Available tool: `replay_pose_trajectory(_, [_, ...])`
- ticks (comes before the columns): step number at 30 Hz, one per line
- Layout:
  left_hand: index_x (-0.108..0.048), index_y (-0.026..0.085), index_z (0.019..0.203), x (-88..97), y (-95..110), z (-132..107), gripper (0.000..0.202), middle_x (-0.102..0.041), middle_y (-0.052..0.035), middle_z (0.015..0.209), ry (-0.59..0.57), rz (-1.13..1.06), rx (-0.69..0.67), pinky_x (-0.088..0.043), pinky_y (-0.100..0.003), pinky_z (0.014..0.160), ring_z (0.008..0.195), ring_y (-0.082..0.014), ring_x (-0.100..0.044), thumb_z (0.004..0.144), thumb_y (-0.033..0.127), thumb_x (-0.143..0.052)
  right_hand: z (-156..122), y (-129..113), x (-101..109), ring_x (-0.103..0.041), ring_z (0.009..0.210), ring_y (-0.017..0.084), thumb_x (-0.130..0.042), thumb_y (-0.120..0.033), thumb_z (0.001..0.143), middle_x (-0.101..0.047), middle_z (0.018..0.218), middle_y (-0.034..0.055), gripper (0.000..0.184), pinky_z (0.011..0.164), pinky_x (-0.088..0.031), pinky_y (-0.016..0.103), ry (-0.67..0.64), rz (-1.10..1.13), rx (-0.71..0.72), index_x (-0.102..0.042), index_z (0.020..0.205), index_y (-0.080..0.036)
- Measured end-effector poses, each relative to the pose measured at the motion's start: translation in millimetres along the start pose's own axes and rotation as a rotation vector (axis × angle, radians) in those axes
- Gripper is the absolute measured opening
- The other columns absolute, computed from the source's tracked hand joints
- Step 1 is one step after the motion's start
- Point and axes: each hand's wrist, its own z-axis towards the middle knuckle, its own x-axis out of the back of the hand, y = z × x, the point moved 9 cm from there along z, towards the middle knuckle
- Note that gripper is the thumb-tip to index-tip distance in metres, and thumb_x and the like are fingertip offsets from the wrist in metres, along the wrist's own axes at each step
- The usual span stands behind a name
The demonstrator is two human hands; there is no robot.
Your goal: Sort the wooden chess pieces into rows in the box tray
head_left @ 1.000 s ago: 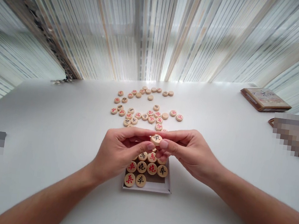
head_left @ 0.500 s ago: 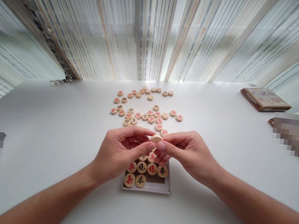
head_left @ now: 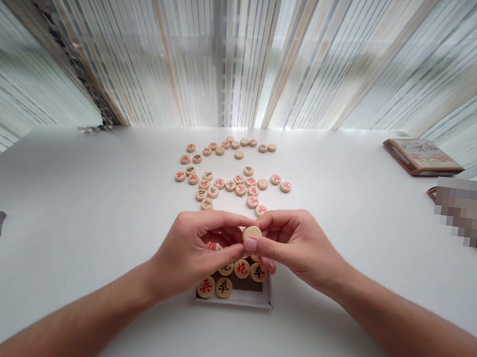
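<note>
A wooden Chinese chess piece point(head_left: 252, 234), its plain side toward me, is held above a shallow white box point(head_left: 234, 303). My right hand point(head_left: 296, 240) pinches it between thumb and fingers. From the other side my left hand point(head_left: 200, 243) closes its thumb and index finger around the piece's edge. Inside the box lie larger-looking pieces in rows, among them a red-marked piece point(head_left: 206, 286) and a black-marked piece point(head_left: 224, 288) in the nearest row. My hands and fingers hide the box's far part.
Several loose chess pieces point(head_left: 240, 189) are scattered beyond my hands on the white table point(head_left: 88, 195), some face up and some blank side up. A brown printed box point(head_left: 424, 156) lies at the far right. Striped curtains point(head_left: 254, 47) hang behind the table.
Both hands have come slightly lower and nearer the box with the piece. The piece has been tilted so that its plain round face shows more. The left hand covers more of the boxed pieces.
</note>
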Motion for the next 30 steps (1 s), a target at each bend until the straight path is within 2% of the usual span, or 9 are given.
replay_pose_trajectory(4, [-0.085,0.018,0.115,-5.9,6,-1,0.029,-0.087,-0.0065,0.092,-0.045,0.046,-0.054,-0.069,-0.018,0.072,0.079,-0.0164,-0.085,0.089,0.005,-0.082,-1,0,3,-0.058,0.047,0.010,-0.101,-0.042,0.072,-0.066,0.053,-0.0013,0.036,0.046,-0.047,0.020,0.026,-0.088,0.008,-0.078,0.074,-0.015])
replay_pose_trajectory(8, [-0.085,0.019,0.115,-6.0,7,0,0.033,-0.088,-0.0060,0.092,-0.048,-0.005,-0.037,-0.070,-0.019,0.073,0.079,-0.0173,-0.085,0.086,0.003,-0.084,-1,-4,2,-0.058,0.049,0.010,-0.093,-0.047,0.082,-0.066,0.055,0.0000,0.039,0.050,-0.047,0.021,-0.010,-0.080,0.054,-0.075,0.069,-0.015])
replay_pose_trajectory(12, [-0.086,0.021,0.113,-3.5,4,1,0.034,-0.088,-0.0043,0.093,-0.026,-0.122,0.015,-0.070,-0.018,0.076,0.081,-0.0163,-0.085,0.084,0.002,-0.086,0,-3,0,-0.062,0.054,0.010,-0.084,-0.048,0.093,-0.070,0.063,0.0017,0.039,0.053,-0.051,0.022,-0.079,0.010,0.064,-0.077,0.074,-0.015])
replay_pose_trajectory(16, [-0.087,0.019,0.108,1.1,-2,2,0.030,-0.088,-0.0029,0.087,0.023,-0.190,0.063,-0.070,-0.017,0.073,0.077,-0.0152,-0.085,0.082,0.005,-0.090,-1,-2,-4,-0.065,0.055,0.010,-0.082,-0.043,0.096,-0.072,0.066,0.0019,0.032,0.055,-0.053,0.021,-0.127,0.050,0.067,-0.080,0.080,-0.015])
replay_pose_trajectory(20, [-0.088,0.020,0.106,3.9,-5,2,0.031,-0.087,-0.0021,0.085,0.046,-0.183,0.054,-0.069,-0.017,0.071,0.074,-0.0148,-0.084,0.079,0.006,-0.092,-2,-2,-6,-0.062,0.055,0.009,-0.088,-0.036,0.091,-0.071,0.064,0.0000,0.024,0.056,-0.052,0.019,-0.123,0.057,0.058,-0.081,0.084,-0.014])
replay_pose_trajectory(24, [-0.087,0.024,0.109,2.6,3,1,0.031,-0.088,-0.0005,0.088,0.023,-0.089,-0.042,-0.068,-0.015,0.073,0.076,-0.0135,-0.084,0.085,0.005,-0.088,-2,-1,-5,-0.062,0.055,0.009,-0.097,-0.029,0.079,-0.070,0.062,-0.0009,0.023,0.056,-0.052,0.018,-0.100,0.064,0.020,-0.080,0.084,-0.014])
replay_pose_trajectory(30, [-0.086,0.017,0.110,5.1,20,-4,0.024,-0.085,-0.0028,0.084,0.050,0.296,-0.265,-0.063,-0.015,0.068,0.071,-0.0114,-0.078,0.087,0.012,-0.088,0,6,-4,-0.061,0.053,0.008,-0.106,-0.020,0.061,-0.070,0.063,-0.0010,0.035,0.051,-0.050,0.016,-0.052,0.086,-0.055,-0.075,0.077,-0.013])
